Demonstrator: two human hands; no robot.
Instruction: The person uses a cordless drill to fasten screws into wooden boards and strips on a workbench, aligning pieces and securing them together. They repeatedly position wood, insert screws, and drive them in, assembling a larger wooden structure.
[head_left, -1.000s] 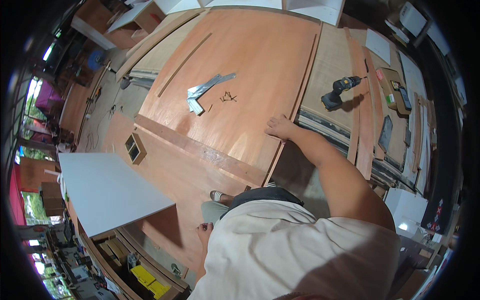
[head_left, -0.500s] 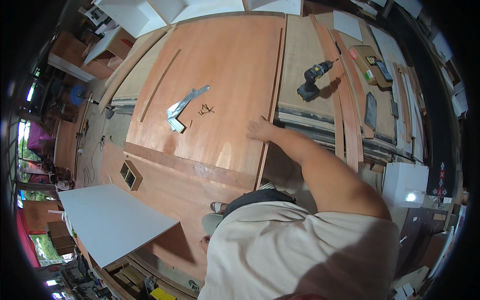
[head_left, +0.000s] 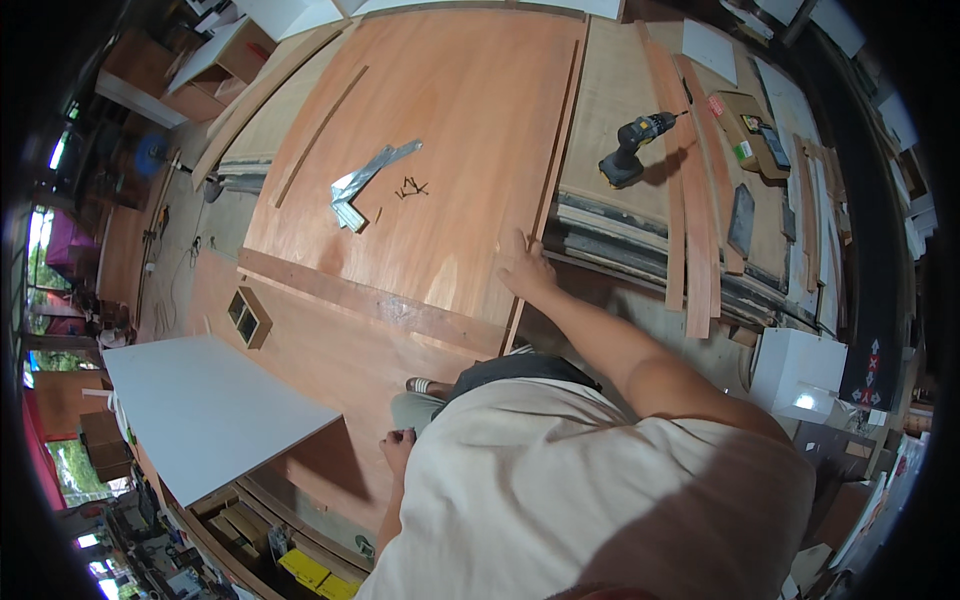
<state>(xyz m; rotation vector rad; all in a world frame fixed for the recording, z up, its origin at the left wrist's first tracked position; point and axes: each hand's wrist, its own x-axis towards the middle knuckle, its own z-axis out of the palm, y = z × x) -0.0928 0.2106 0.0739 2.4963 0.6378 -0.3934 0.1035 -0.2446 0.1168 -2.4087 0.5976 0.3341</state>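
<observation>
Messy workshop, head view | big wood panel [head_left: 460, 110] lies flat ahead, screws [head_left: 411, 188] and silvery piece [head_left: 350, 200] on top, drill [head_left: 622, 165] off right | right hand [head_left: 527, 272] on panel's right edge, can't tell if gripping | left hand [head_left: 397, 450] hangs low, kinda curled, can't tell if holding anything

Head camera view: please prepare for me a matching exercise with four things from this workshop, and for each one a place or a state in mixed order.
Things:
1. large plywood panel
2. drill
3. screws
4. small wooden box

Places and states:
A. in a small scattered group, near the silver piece
B. divided into two compartments
C. its right edge is touched by the right grip
D. mostly dark, on the pale sheet at the right

Right pairs: 1-C, 2-D, 3-A, 4-B
</observation>
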